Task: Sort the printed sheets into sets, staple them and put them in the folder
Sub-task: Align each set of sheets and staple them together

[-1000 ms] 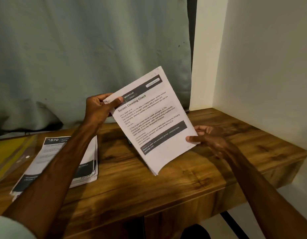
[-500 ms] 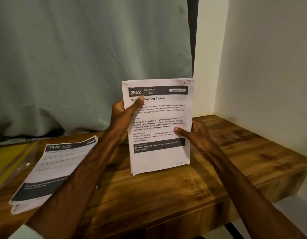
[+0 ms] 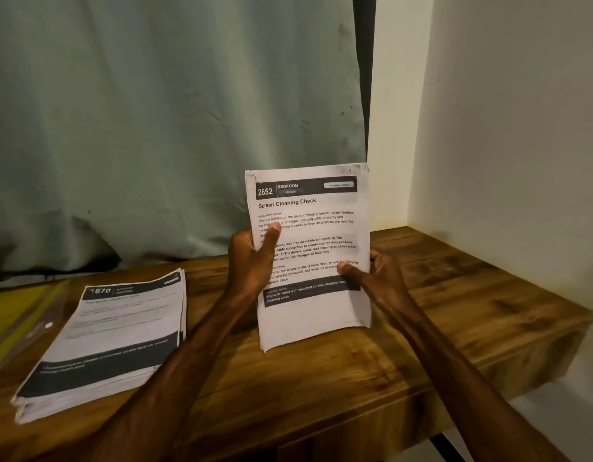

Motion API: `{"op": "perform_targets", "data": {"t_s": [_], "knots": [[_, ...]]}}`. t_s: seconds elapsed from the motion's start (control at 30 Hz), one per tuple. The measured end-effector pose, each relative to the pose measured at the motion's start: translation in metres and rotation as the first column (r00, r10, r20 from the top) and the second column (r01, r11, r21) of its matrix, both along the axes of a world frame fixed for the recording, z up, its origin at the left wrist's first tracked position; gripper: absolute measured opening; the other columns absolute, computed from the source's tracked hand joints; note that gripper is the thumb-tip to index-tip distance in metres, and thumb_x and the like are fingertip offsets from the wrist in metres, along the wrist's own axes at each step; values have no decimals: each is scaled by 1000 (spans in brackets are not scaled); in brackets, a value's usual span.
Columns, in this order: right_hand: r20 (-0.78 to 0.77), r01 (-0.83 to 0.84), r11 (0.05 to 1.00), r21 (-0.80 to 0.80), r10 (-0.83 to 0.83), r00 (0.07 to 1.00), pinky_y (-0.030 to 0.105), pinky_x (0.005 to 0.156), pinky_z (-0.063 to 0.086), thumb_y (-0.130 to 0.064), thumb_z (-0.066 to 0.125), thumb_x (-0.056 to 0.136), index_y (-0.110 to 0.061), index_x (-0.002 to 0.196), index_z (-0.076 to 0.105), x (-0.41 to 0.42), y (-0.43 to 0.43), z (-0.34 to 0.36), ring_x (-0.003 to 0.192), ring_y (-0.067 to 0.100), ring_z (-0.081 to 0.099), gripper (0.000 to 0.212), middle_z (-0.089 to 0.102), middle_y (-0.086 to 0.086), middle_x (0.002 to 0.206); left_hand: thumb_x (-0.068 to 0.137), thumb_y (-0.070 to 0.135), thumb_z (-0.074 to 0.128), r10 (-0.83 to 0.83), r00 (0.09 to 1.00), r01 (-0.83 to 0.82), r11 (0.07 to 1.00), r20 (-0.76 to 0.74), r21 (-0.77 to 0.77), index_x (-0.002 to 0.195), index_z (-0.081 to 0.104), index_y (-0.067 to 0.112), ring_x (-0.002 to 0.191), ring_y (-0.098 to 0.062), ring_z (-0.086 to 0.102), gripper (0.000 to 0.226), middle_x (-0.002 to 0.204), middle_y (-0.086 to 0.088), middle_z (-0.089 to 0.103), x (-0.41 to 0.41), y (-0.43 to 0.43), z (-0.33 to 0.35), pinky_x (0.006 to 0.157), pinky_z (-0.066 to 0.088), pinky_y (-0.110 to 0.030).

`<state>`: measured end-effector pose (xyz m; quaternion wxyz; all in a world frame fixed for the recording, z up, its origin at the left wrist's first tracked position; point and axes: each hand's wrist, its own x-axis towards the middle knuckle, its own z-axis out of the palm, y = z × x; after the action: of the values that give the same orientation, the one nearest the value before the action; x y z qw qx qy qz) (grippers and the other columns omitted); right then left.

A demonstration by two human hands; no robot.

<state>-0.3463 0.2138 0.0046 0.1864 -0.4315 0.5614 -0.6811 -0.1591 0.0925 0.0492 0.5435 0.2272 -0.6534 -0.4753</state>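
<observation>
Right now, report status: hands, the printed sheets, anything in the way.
Both hands grip the 2652 set: left hand left edge, right hand right edge. Set upright, bottom edge at the desk. 1670 stack and yellow folder lie left, clear of it.

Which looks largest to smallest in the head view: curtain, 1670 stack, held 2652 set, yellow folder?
1. curtain, by far.
2 and 3. 1670 stack and 2652 set look alike; one lies flat, one stands upright, so unranked.
4. yellow folder, only partly in frame.
</observation>
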Motion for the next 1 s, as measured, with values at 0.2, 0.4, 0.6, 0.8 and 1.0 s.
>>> {"op": "perform_targets", "data": {"t_s": [0.2,0.4,0.6,0.8,1.0], "knots": [[-96,124,982,-141,-138,986,16,67,56,-19,69,95,-8,119,69,-16,-8,66,87,8,74,26,76,-1,106,99,22,65,-82,994,80,996,73,41,92,70,20,75,-14,77,9,84,3,79,2,15,15,57,58,-21],[-294,197,980,-7,-190,937,19,63,55,-27,69,96,-12,108,73,-33,-21,110,73,12,73,20,76,-2,94,98,11,66,-326,943,290,907,73,305,117,71,9,86,-15,76,20,111,-9,77,2,30,-9,62,58,-25],[-587,89,939,332,132,799,32,67,56,-28,72,93,-18,92,78,-55,-39,116,70,23,75,12,78,-1,82,94,14,70,-464,875,367,825,143,429,117,70,6,101,-24,75,24,108,-11,77,18,3,-19,83,62,-37],[-600,-38,854,519,395,696,21,59,55,-24,68,96,-12,107,76,-22,-80,53,69,13,74,18,78,-1,87,88,20,79,-169,935,108,973,311,203,102,76,9,81,-21,76,18,97,-9,79,1,-36,-43,66,59,-30],[-576,-105,876,470,395,716,20,54,51,-25,65,98,-15,105,77,2,-101,-5,66,11,72,17,77,-3,85,86,21,81,-19,888,68,993,460,-91,110,77,13,80,-9,76,25,99,4,78,-5,-62,-73,74,63,-30]]}}
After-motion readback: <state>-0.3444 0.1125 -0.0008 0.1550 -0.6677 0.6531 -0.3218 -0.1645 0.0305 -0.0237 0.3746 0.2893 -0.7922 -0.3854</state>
